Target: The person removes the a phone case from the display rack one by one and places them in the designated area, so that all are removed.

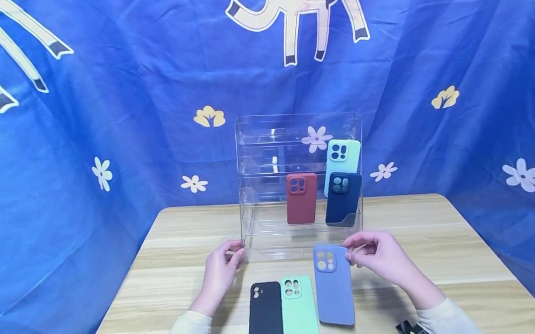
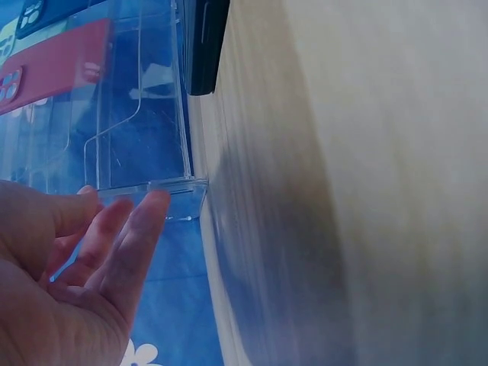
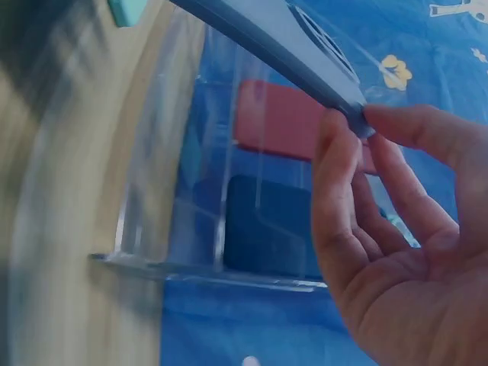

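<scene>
My right hand pinches a periwinkle-blue phone case by its upper right corner, tilted above the table. In the right wrist view, thumb and fingers meet on the corner of this case. My left hand touches the lower left side of a clear tiered display rack with fairly straight fingertips, as the left wrist view also shows. On the rack stand a dark red phone case, a light aqua phone case and, in front of it, a navy phone case.
A black phone case and a mint-green phone case lie side by side at the front of the wooden table. Behind the rack hangs a blue patterned cloth, which also covers both sides.
</scene>
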Demonstrator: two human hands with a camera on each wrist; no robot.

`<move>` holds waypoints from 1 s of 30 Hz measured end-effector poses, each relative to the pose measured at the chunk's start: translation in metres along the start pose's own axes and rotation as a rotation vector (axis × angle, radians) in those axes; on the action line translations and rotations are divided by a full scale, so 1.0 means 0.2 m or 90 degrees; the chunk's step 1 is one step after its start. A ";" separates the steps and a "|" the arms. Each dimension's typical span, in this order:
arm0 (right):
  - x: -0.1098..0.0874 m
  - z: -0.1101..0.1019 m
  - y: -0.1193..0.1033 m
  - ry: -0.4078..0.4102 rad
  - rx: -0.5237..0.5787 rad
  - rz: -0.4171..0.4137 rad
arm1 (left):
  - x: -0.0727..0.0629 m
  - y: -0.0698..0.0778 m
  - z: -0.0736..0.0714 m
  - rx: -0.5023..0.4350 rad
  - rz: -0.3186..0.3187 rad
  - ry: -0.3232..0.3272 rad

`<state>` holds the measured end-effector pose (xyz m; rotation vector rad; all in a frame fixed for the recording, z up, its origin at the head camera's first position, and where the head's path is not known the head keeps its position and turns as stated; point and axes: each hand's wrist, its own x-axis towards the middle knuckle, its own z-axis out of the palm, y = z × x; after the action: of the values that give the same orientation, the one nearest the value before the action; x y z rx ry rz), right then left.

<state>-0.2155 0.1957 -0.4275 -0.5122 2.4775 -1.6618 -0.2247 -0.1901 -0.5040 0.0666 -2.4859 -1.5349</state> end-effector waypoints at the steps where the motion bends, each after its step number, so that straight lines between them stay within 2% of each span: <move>1: 0.00 0.00 0.01 -0.012 0.004 0.007 | 0.00 0.00 0.00 0.001 0.001 0.001; 8: -0.01 0.01 0.12 -0.043 0.056 0.045 | 0.01 0.01 0.00 -0.004 0.003 -0.003; 17: 0.04 0.07 0.25 -0.045 0.011 0.047 | 0.01 0.01 -0.01 -0.001 -0.005 0.004; 30: 0.04 0.15 0.37 -0.065 0.009 0.085 | -0.01 0.00 0.00 -0.008 -0.012 -0.007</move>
<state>-0.2297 0.1924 -0.5054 -0.4097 2.3698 -1.5623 -0.2233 -0.1900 -0.5031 0.0799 -2.4899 -1.5623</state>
